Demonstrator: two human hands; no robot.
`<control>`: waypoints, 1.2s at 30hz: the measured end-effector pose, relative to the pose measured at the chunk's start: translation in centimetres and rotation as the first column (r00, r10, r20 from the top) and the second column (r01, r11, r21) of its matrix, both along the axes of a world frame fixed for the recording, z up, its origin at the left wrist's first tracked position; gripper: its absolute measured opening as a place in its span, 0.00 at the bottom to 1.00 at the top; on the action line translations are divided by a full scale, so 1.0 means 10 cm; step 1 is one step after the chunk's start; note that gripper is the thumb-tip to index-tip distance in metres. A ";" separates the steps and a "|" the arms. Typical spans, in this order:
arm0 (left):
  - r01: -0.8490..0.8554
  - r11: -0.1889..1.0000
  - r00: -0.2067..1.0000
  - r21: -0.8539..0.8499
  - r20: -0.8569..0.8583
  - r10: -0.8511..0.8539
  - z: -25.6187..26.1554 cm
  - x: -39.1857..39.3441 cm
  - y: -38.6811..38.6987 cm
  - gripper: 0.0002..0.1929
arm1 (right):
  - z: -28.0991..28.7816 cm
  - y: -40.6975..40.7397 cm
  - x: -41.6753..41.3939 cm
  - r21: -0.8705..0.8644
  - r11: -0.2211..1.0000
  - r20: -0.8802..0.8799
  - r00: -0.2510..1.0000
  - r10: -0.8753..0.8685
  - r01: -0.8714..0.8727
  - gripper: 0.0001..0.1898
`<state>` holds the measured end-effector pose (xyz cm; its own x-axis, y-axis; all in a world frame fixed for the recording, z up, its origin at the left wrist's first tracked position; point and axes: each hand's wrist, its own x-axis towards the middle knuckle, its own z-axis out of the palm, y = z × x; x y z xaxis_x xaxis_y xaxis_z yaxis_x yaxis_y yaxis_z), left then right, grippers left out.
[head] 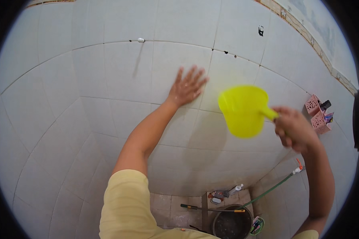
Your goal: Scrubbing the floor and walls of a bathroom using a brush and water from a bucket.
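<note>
My left hand (188,87) lies against the white tiled wall (125,71) with its fingers spread, and its skin looks wet. To the right of it, my right hand (296,127) grips the handle of a yellow-green plastic water dipper (242,112). The dipper is held up before the wall and is slightly blurred. Its inside cannot be seen, so I cannot tell whether it holds water. Below on the right, a large dark tub (232,224) containing water stands on the floor.
A stick-like tool (212,208) with green and yellow ends lies across the tub's rim. A green hose (266,191) runs from an orange-handled tap (298,168) to the tub. Behind stands a white pump bottle (235,189). Pink baskets (319,121) hang on the right wall.
</note>
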<state>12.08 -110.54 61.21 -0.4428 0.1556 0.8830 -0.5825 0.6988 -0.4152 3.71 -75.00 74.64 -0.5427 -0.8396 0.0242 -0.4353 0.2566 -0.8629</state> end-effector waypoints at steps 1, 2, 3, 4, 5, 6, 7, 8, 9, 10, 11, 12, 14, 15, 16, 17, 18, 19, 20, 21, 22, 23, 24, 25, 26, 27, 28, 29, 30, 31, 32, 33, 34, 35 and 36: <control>-0.002 1.000 1.000 -0.006 -0.005 0.002 0.18 0.03 -0.03 0.26 | 0.10 -0.12 0.07 -0.073 0.997 0.029 0.999 0.027 -0.025 0.23; -0.043 0.997 0.996 0.066 -0.079 0.048 0.35 0.06 -0.04 0.27 | 0.17 -0.23 0.11 -0.077 0.997 0.024 0.999 0.029 -0.027 0.23; -0.076 0.987 0.984 0.141 -0.150 0.097 0.42 0.07 -0.06 0.27 | 0.23 -0.35 0.12 -0.130 0.989 0.052 0.996 0.076 -0.069 0.20; -0.073 0.988 0.983 0.139 -0.155 0.094 0.41 0.10 -0.07 0.27 | 0.25 -0.40 0.12 -0.183 0.977 0.078 0.989 0.123 -0.107 0.18; -0.046 0.987 0.967 0.151 -0.241 0.082 0.36 0.13 -0.10 0.28 | 0.25 -0.42 0.10 -0.183 0.978 0.073 0.990 0.118 -0.103 0.18; -0.027 0.986 0.942 0.163 -0.326 0.079 0.28 0.20 -0.18 0.28 | 0.24 -0.47 0.10 -0.197 0.975 0.112 0.986 0.125 -0.101 0.17; -0.040 0.985 0.940 0.166 -0.328 0.093 0.18 0.33 -0.26 0.28 | 0.24 -0.52 0.12 -0.209 0.972 0.153 0.978 0.144 -0.110 0.16; -0.076 0.974 0.878 0.215 -0.448 0.168 0.05 0.46 -0.34 0.28 | 0.21 -0.53 0.11 -0.204 0.972 0.151 0.977 0.153 -0.121 0.16; -0.101 0.958 0.795 0.270 -0.557 0.241 -0.09 0.57 -0.41 0.28 | 0.14 -0.48 0.08 -0.180 0.976 0.184 0.971 0.155 -0.122 0.16; -0.105 0.928 0.727 0.357 -0.610 0.316 -0.25 0.66 -0.47 0.29 | 0.07 -0.43 0.02 -0.154 0.980 0.218 0.963 0.156 -0.124 0.17; -0.098 0.891 0.651 0.442 -0.649 0.394 -0.41 0.76 -0.52 0.29 | -0.01 -0.37 -0.01 -0.109 0.989 0.210 0.970 0.121 -0.100 0.17; -0.077 0.841 0.550 0.536 -0.681 0.484 -0.60 0.88 -0.60 0.29 | -0.11 -0.27 -0.04 -0.068 0.994 0.200 0.975 0.096 -0.084 0.18; 0.066 0.714 0.330 0.697 -0.690 0.644 -1.02 1.11 -0.75 0.30 | -0.36 -0.11 -0.18 0.068 0.997 0.168 0.985 0.036 -0.048 0.20; 0.189 0.641 0.222 0.744 -0.668 0.710 -1.23 1.21 -0.81 0.30 | -0.47 -0.03 -0.20 0.148 0.989 0.166 0.986 -0.013 -0.012 0.20; 0.333 0.539 0.150 0.774 -0.607 0.780 -1.43 1.21 -0.87 0.31 | -0.52 0.14 -0.18 0.219 0.974 0.147 0.986 -0.084 0.050 0.21; 0.456 0.433 0.083 0.778 -0.521 0.850 -1.64 1.26 -0.91 0.32 | -0.61 0.23 -0.21 0.289 0.954 0.141 0.982 -0.126 0.081 0.21; 0.569 0.381 0.034 0.728 -0.484 0.874 -1.80 1.25 -0.87 0.32 | -0.69 0.32 -0.26 0.357 0.926 0.129 0.976 -0.176 0.120 0.21; 0.671 0.335 -0.014 0.661 -0.441 0.898 -1.94 1.28 -0.85 0.33 | -0.80 0.38 -0.32 0.363 0.925 0.126 0.977 -0.171 0.115 0.21; 0.670 0.336 -0.020 0.662 -0.437 0.899 -2.04 1.29 -0.87 0.33 | -0.90 0.43 -0.39 0.451 0.884 0.140 0.968 -0.210 0.126 0.22; 0.836 0.285 -0.146 0.468 -0.310 0.939 -2.12 1.29 -0.89 0.33 | -0.95 0.44 -0.43 0.532 0.836 0.151 0.956 -0.250 0.135 0.23; 0.933 0.273 -0.244 0.234 -0.148 0.958 -2.21 1.38 -0.93 0.34 | -0.96 0.38 -0.39 0.535 0.837 0.154 0.961 -0.230 0.115 0.23; 0.926 0.294 -0.265 0.238 -0.148 0.953 -2.30 1.43 -1.04 0.34 | -0.97 0.31 -0.34 0.579 0.809 0.095 0.977 -0.193 0.104 0.23; 0.880 0.281 -0.231 0.383 -0.172 0.958 -2.41 1.46 -1.19 0.34 | -0.95 0.25 -0.24 0.618 0.780 0.033 0.988 -0.153 0.100 0.23; 0.823 0.240 -0.166 0.514 -0.186 0.969 -2.28 1.31 -1.15 0.34 | -0.91 0.18 -0.17 0.617 0.779 0.028 0.986 -0.163 0.111 0.23; 0.751 0.289 -0.123 0.593 -0.304 0.945 -2.12 1.15 -1.12 0.33 | -0.83 0.06 -0.06 0.563 0.825 -0.018 0.998 -0.052 0.053 0.24; 0.678 0.335 -0.051 0.655 -0.412 0.910 -1.70 0.93 -0.90 0.32 | -0.74 -0.07 0.02 0.513 0.859 -0.075 0.996 0.041 0.004 0.25; 0.540 0.470 0.038 0.698 -0.578 0.815 -1.44 0.89 -0.87 0.31 | -0.59 -0.17 0.20 0.425 0.905 -0.095 0.993 0.074 -0.027 0.26; 0.396 0.608 0.156 0.688 -0.703 0.693 -1.16 0.86 -0.85 0.30 | -0.44 -0.27 0.36 0.333 0.941 -0.119 0.988 0.104 -0.059 0.26; 0.266 0.686 0.291 0.678 -0.735 0.613 -0.88 1.03 -0.80 0.29 | -0.36 -0.46 0.42 0.237 0.960 -0.082 0.982 0.173 -0.150 0.26; 0.165 0.753 0.436 0.636 -0.732 0.523 -0.57 1.12 -0.75 0.29 | -0.28 -0.59 0.50 0.135 0.968 -0.059 0.974 0.220 -0.210 0.25; 0.145 0.776 0.449 0.613 -0.740 0.501 -0.31 1.15 -0.76 0.29 | -0.20 -0.70 0.58 0.056 0.969 -0.012 0.970 0.242 -0.242 0.24; 0.127 0.797 0.463 0.590 -0.746 0.478 -0.11 1.17 -0.77 0.28 | -0.14 -0.78 0.64 -0.023 0.964 0.035 0.963 0.266 -0.265 0.23; 0.132 0.796 0.465 0.591 -0.746 0.476 0.01 1.17 -0.79 0.28 | -0.10 -0.86 0.66 -0.022 0.965 0.034 0.965 0.260 -0.260 0.23; 0.126 0.781 0.441 0.612 -0.740 0.509 0.11 1.18 -0.79 0.29 | -0.08 -0.92 0.66 -0.068 0.959 0.090 0.956 0.280 -0.275 0.22; 0.114 0.765 0.413 0.634 -0.731 0.544 0.12 1.20 -0.81 0.29 | -0.08 -0.97 0.66 -0.115 0.949 0.145 0.940 0.309 -0.294 0.20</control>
